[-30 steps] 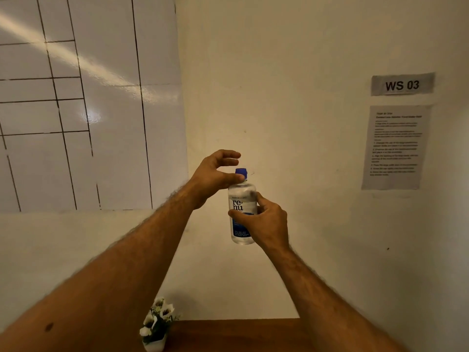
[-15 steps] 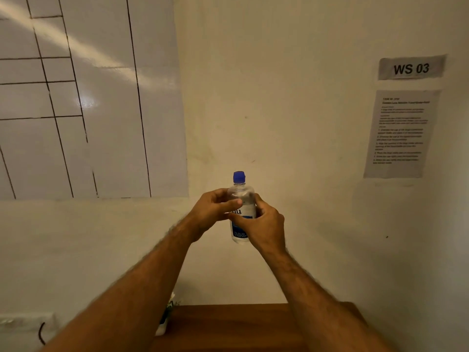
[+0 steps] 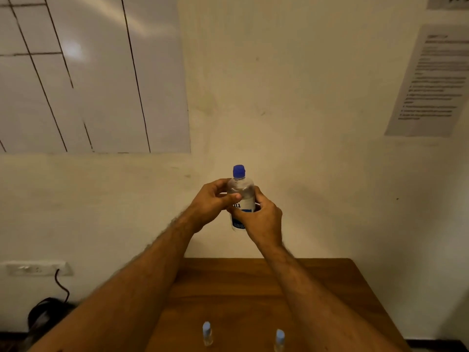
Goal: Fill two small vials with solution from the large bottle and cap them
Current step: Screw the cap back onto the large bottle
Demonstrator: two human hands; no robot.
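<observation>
The large bottle (image 3: 241, 199) is gripped by both the left hand (image 3: 212, 203) and right hand (image 3: 258, 219) above the table (image 3: 228, 288); solution could be squeezed out once the blue cap (image 3: 238, 171) is loosened.

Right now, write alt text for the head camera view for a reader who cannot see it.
Two bare hands, left hand and right hand, hold a clear bottle with a blue cap upright in the air before a cream wall. Below, two small vials with pale blue caps stand apart on a wooden table.
</observation>
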